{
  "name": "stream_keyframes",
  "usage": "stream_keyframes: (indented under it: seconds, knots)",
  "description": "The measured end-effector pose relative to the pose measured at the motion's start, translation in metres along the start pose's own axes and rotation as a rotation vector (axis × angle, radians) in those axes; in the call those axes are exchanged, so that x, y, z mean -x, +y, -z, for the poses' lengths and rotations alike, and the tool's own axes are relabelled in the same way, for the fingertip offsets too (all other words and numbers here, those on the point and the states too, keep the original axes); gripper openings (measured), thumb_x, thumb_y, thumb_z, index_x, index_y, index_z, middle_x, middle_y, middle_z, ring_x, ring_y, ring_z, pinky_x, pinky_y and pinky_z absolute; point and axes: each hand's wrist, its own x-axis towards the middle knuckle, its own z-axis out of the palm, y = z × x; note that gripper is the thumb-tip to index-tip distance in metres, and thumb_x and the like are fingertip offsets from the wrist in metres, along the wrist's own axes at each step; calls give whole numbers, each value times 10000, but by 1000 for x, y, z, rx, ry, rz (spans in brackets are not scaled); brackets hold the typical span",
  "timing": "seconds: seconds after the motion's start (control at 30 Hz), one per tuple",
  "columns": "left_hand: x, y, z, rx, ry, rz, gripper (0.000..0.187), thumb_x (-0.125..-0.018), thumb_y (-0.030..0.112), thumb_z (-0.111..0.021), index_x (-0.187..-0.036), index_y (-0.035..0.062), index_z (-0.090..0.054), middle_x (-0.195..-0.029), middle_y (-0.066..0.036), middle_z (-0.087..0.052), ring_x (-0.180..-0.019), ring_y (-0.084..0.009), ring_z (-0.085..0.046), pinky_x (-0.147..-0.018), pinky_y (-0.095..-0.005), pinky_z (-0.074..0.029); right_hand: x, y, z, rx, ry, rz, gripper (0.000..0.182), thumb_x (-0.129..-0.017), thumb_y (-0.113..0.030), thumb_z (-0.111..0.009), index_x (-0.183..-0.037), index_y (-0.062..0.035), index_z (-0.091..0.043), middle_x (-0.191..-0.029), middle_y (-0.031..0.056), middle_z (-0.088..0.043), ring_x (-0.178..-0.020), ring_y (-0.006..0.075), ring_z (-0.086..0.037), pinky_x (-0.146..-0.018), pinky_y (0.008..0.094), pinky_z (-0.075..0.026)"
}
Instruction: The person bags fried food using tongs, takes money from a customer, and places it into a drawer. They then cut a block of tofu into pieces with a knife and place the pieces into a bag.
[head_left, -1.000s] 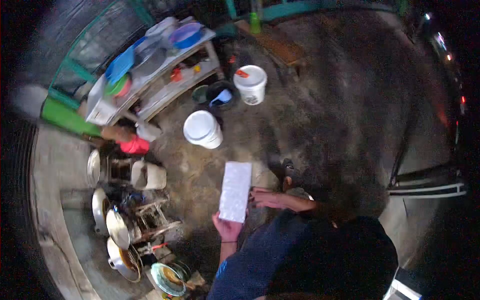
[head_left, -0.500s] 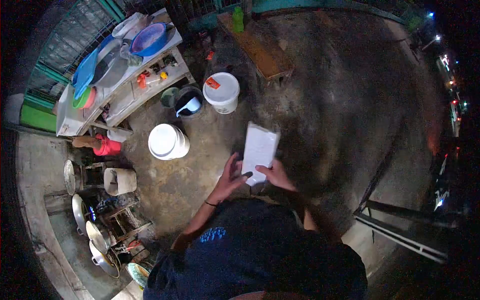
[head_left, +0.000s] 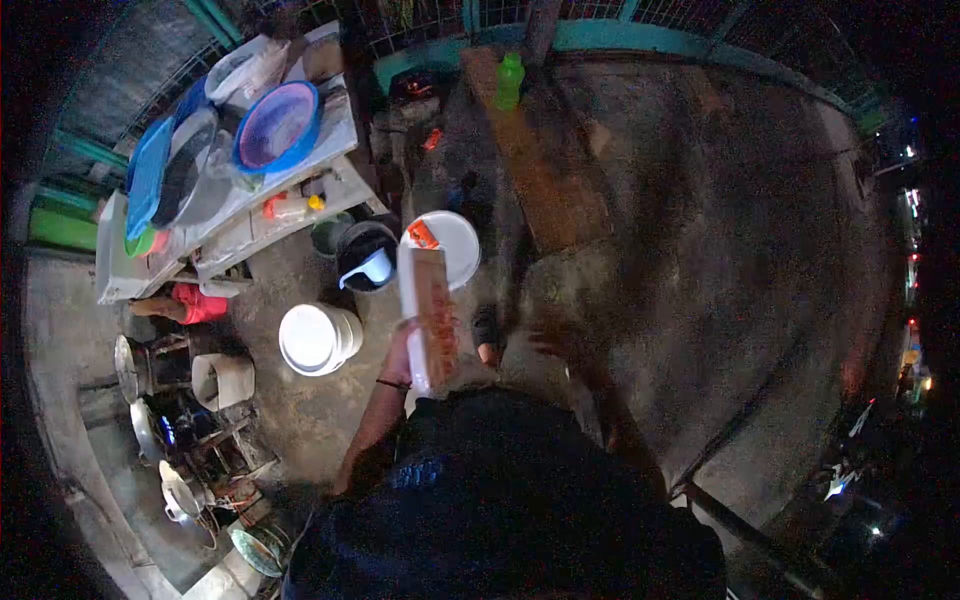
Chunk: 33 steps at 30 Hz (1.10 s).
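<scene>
My left hand (head_left: pixel 402 352) is wrapped around the lower left edge of a white box-shaped pack (head_left: pixel 430 310). The pack stands nearly upright in my view, its brownish side with blurred reddish print turned toward the right. Apart from the pack, my right hand (head_left: pixel 560 345) is in shadow and smeared by motion; its fingers look spread with nothing in them. Beyond the pack's top is a lidded white bucket (head_left: pixel 460 250) with an orange packet (head_left: pixel 422 234) on its lid.
Another lidded white bucket (head_left: pixel 318 340) stands on the floor to the left. A dark bucket holds a light blue dipper (head_left: pixel 368 268). A white table (head_left: pixel 340 120) carries basins, including a blue one (head_left: pixel 312 130). A wooden bench (head_left: pixel 555 190) bears a green bottle (head_left: pixel 509 82). Pots (head_left: pixel 178 490) stand at lower left.
The pack has moved left and turned, so its brown printed side now shows. My right hand has let go of it and moved away to the right. The camera view has shifted.
</scene>
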Motion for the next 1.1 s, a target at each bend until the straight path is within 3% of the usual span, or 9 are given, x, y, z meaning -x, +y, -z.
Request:
stream_keyframes:
  seconds: [0.1,0.2,0.33,0.73,0.8,0.9,0.93,1.0,1.1]
  knots:
    - [-48,35,-2,252,174,-125,837,-828,583,-434,-1419,1,-326,-1270,-194,-552,-1044,-343,-602,-881,-477,-505,6,73,119,-193,252,-47,593,-901,-379,-618,-1385,-97,-423,-1294,93,-528,-1084,261,-582,-928,398,-480]
    - [-93,94,-11,346,-78,-170,902,-768,516,-598,-1441,11,-273,-1384,-241,-427,-1174,-370,-521,-897,-522,-503,15,79,144,-116,360,-260,588,-901,-376,-621,-1382,-98,-426,-1270,96,-542,-1069,257,-588,-906,397,-489]
    - [-140,130,-25,308,76,-326,862,-829,548,-542,-1444,9,-270,-1352,-248,-462,-1185,-373,-517,-898,-513,-499,-2,79,170,-47,333,-419,582,-901,-372,-625,-1376,-100,-430,-1237,100,-560,-1049,251,-597,-875,396,-501]
    - [-265,231,-25,298,357,-461,643,-941,480,-443,-1344,-21,-419,-1281,-190,-548,-1123,-310,-572,-981,-445,-450,-263,-166,265,-206,95,12,563,-900,-360,-637,-1363,-106,-440,-1147,110,-609,-995,236,-622,-792,393,-534]
    - [-276,252,-31,252,388,-505,627,-945,473,-442,-1338,-15,-429,-1270,-185,-556,-1124,-305,-573,-977,-441,-454,-285,-217,274,29,303,-38,561,-920,-361,-614,-1380,-116,-406,-1166,135,-598,-991,243,-624,-757,412,-540]
    - [-302,297,-54,223,468,-535,589,-948,459,-448,-1325,6,-455,-1233,-160,-581,-1099,-287,-585,-948,-420,-474,-366,-125,392,-967,-608,172,594,-925,-408,-594,-1401,-128,-374,-1161,144,-580,-971,257,-627,-752,441,-538]
    - [-308,311,-65,148,523,-519,573,-948,452,-452,-1321,16,-462,-1218,-147,-588,-1083,-281,-590,-934,-420,-481,-374,-131,403,-967,-619,141,594,-925,-408,-594,-1401,-128,-374,-1161,144,-580,-971,257,-627,-752,441,-538]
    - [-323,334,-71,109,523,-507,540,-942,433,-475,-1308,36,-478,-1181,-118,-601,-1034,-260,-605,-897,-413,-497,-387,-173,397,42,-54,92,534,-947,-374,-572,-1392,-136,-396,-1105,107,-581,-990,241,-615,-790,448,-520]
    - [-345,361,-49,241,529,-459,531,-939,424,-488,-1308,42,-479,-1167,-113,-607,-1030,-257,-608,-897,-406,-497,-510,-206,372,341,190,30,517,-941,-273,-591,-1392,-109,-396,-1132,104,-566,-1063,248,-572,-861,438,-485]
